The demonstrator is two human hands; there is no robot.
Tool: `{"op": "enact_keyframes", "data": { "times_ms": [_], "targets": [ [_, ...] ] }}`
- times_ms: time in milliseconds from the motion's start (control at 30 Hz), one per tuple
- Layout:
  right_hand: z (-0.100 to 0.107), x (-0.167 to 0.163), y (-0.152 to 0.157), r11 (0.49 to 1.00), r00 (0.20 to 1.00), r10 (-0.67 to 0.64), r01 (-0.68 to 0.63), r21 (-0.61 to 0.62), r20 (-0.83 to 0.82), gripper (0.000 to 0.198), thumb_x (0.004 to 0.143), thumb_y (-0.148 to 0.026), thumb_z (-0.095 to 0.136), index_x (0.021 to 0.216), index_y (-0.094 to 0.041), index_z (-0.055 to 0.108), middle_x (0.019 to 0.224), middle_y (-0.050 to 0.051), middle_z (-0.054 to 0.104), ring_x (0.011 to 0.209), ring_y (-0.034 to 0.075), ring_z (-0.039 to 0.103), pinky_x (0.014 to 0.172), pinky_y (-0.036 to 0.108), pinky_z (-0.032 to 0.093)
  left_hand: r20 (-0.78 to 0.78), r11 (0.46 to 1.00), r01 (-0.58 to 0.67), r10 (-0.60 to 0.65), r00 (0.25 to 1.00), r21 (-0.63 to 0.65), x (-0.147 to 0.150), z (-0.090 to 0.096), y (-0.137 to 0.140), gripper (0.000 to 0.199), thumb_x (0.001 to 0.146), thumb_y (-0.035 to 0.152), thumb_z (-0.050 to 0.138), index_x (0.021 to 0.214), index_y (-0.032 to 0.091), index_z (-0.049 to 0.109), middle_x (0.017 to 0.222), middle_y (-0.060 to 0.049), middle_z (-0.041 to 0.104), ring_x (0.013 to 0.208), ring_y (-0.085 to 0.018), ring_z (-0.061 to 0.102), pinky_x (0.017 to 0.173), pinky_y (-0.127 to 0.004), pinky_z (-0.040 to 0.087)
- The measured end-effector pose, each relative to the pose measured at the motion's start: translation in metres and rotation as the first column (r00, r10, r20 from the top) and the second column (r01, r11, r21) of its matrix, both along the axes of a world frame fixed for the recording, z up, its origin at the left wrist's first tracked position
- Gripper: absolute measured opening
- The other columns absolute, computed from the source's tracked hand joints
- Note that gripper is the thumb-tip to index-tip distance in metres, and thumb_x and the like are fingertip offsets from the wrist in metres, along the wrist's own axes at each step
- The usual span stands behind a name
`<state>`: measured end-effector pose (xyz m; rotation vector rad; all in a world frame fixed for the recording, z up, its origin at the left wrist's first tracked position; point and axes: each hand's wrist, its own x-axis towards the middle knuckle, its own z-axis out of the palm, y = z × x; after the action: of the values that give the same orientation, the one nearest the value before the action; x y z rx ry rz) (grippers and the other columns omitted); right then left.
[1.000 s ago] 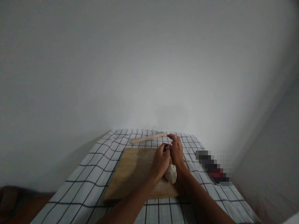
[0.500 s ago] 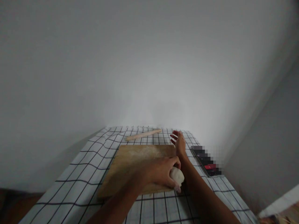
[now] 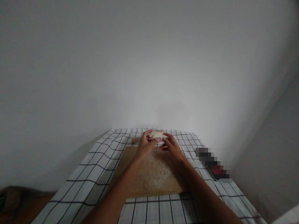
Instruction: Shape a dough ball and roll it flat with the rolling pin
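A lump of pale dough is held up above the far edge of the wooden board. Around its left side curl the fingers and thumb of my left hand. On the other side my right hand has its fingertips against the dough. White flour is scattered over the board's surface. Behind my hands lies a wooden rolling pin, mostly hidden by my left hand and the dough.
A white tablecloth with a black grid covers the table. On the right edge lies a flat dark object with a red patch, blurred by pixelation. A grey-white wall rises behind the table.
My left hand has carried the dough from the board's right front corner up to its far edge. My right hand has come in from the right and now touches the dough too.
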<state>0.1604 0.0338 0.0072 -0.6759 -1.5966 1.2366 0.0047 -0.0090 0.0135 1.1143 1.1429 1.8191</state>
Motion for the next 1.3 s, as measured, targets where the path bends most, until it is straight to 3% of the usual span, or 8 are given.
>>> {"op": "enact_keyframes", "data": {
  "times_ms": [200, 333, 633, 767, 1033, 1300],
  "targets": [
    [0.0, 0.002, 0.003, 1.0, 1.0, 0.022, -0.022, 0.015, -0.001, 0.048, 0.083, -0.055, 0.068, 0.118, -0.023, 0.064, 0.096, 0.003, 0.069, 0.073, 0.014, 0.065, 0.068, 0.03, 0.053, 0.052, 0.991, 0.102, -0.107, 0.993, 0.09, 0.009, 0.007, -0.005, 0.059, 0.066, 0.036, 0.084, 0.119, 0.016, 0.064, 0.115, -0.012, 0.073, 0.104, -0.025, 0.068, 0.091, -0.035, 0.052],
    [0.002, 0.0, -0.004, 0.999, 1.0, 0.006, -0.007, 0.036, 0.019, 0.05, 0.082, -0.054, 0.069, 0.121, -0.024, 0.065, 0.095, 0.003, 0.068, 0.074, 0.015, 0.066, 0.069, 0.03, 0.055, -0.009, 0.988, 0.141, -0.141, 0.99, 0.068, 0.009, 0.012, -0.012, 0.051, 0.074, 0.045, 0.077, 0.116, 0.017, 0.071, 0.116, -0.011, 0.073, 0.105, -0.027, 0.068, 0.081, -0.031, 0.053],
    [-0.003, 0.0, -0.001, 0.997, 0.999, -0.011, 0.008, 0.08, 0.038, 0.047, 0.084, -0.053, 0.068, 0.12, -0.023, 0.063, 0.1, 0.003, 0.069, 0.075, 0.016, 0.067, 0.071, 0.033, 0.057, 0.036, 0.997, 0.059, -0.061, 0.998, 0.045, 0.005, 0.001, 0.0, 0.043, 0.079, 0.043, 0.066, 0.114, 0.018, 0.074, 0.113, -0.011, 0.074, 0.095, -0.024, 0.068, 0.067, -0.028, 0.052],
    [0.0, 0.001, -0.006, 0.997, 0.998, 0.01, -0.014, 0.081, 0.056, 0.045, 0.088, -0.055, 0.063, 0.12, -0.023, 0.065, 0.094, 0.003, 0.069, 0.07, 0.014, 0.063, 0.069, 0.03, 0.055, -0.052, 0.995, 0.082, -0.079, 0.996, 0.058, 0.009, 0.004, -0.005, 0.045, 0.082, 0.043, 0.065, 0.12, 0.02, 0.071, 0.12, -0.009, 0.072, 0.095, -0.024, 0.068, 0.067, -0.028, 0.052],
    [0.004, 0.003, -0.009, 0.986, 0.975, 0.156, -0.164, -0.04, -0.16, 0.038, 0.089, -0.052, 0.061, 0.112, -0.023, 0.07, 0.1, 0.005, 0.068, 0.084, 0.017, 0.061, 0.07, 0.027, 0.052, -0.288, 0.979, 0.145, -0.1, 0.952, 0.141, 0.017, 0.006, -0.016, 0.064, 0.078, 0.041, 0.075, 0.136, 0.021, 0.057, 0.131, -0.011, 0.063, 0.096, -0.02, 0.064, 0.074, -0.028, 0.055],
    [-0.002, 0.001, 0.0, 0.99, 0.973, 0.135, -0.138, -0.006, -0.185, 0.035, 0.089, -0.046, 0.061, 0.118, -0.027, 0.067, 0.11, 0.006, 0.068, 0.09, 0.021, 0.062, 0.071, 0.032, 0.053, -0.403, 0.968, 0.143, -0.049, 0.914, 0.206, 0.019, -0.001, -0.015, 0.06, 0.086, 0.04, 0.068, 0.142, 0.027, 0.05, 0.129, -0.008, 0.063, 0.086, -0.016, 0.064, 0.067, -0.026, 0.056]
  ]
}}
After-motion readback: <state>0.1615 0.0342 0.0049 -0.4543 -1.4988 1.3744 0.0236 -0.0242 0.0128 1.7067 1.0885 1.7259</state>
